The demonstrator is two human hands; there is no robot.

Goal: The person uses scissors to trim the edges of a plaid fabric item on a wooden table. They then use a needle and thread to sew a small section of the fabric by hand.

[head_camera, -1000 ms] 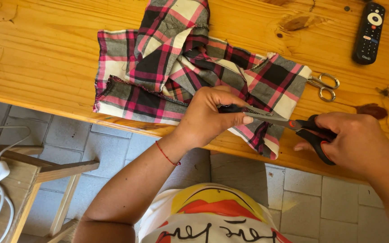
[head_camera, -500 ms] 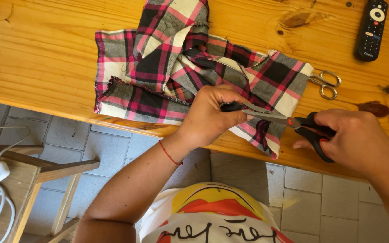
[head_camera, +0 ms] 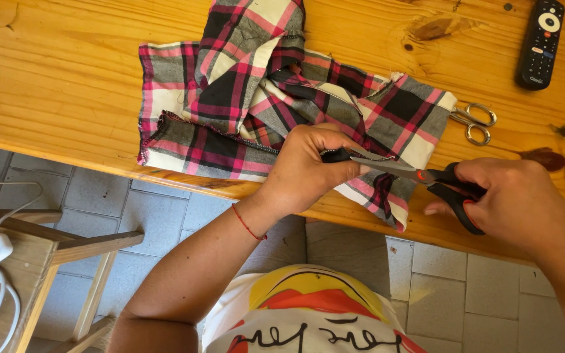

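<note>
Left hand point(head_camera: 305, 171) reaching in from below, forearm bare with a thin red thread at the wrist, fingers curled and pinched together. Right hand point(head_camera: 514, 202) entering from the right, knuckles up, fingers curled closed in a grip.

Sunlit pine table point(head_camera: 67, 78) over grey floor tiles point(head_camera: 165, 209)

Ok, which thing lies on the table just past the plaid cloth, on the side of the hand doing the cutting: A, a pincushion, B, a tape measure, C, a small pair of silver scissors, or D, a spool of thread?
C: small silver scissors lie on the wooden table beside the plaid cloth, above the right hand working black-handled scissors.
</note>
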